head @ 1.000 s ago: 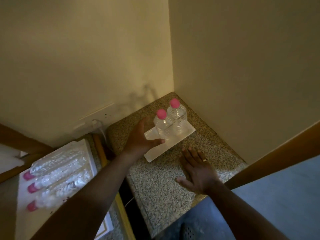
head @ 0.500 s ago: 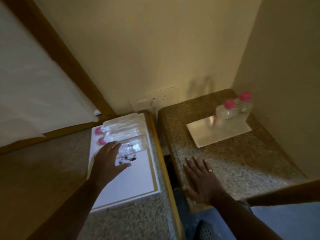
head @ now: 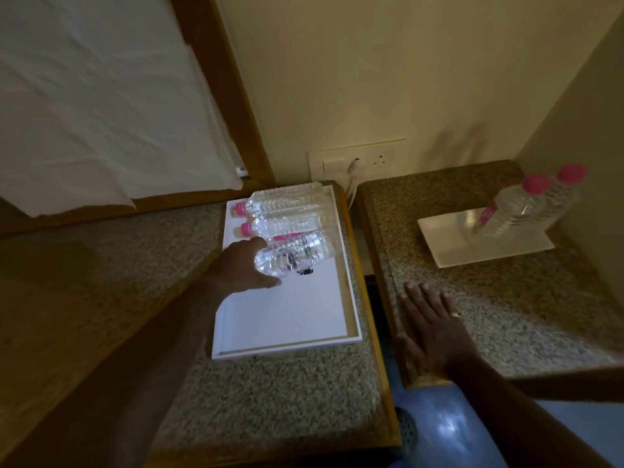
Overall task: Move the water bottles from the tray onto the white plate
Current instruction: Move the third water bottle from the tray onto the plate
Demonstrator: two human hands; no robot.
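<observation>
Left hand [head: 243, 265] grasps the neck end of the nearest bottle [head: 297, 253], which lies on its side on the white tray [head: 287, 315]. Two more lying bottles [head: 287, 211] rest behind it on the tray. Right hand [head: 435, 329] lies flat and released on the granite counter [head: 506, 315]. Two upright bottles [head: 526, 207] stand on the white plate [head: 449, 238].

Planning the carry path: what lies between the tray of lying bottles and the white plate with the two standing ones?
In the head view, between tray and white plate: the counter's wooden edge, a dark gap, then bare granite.
</observation>
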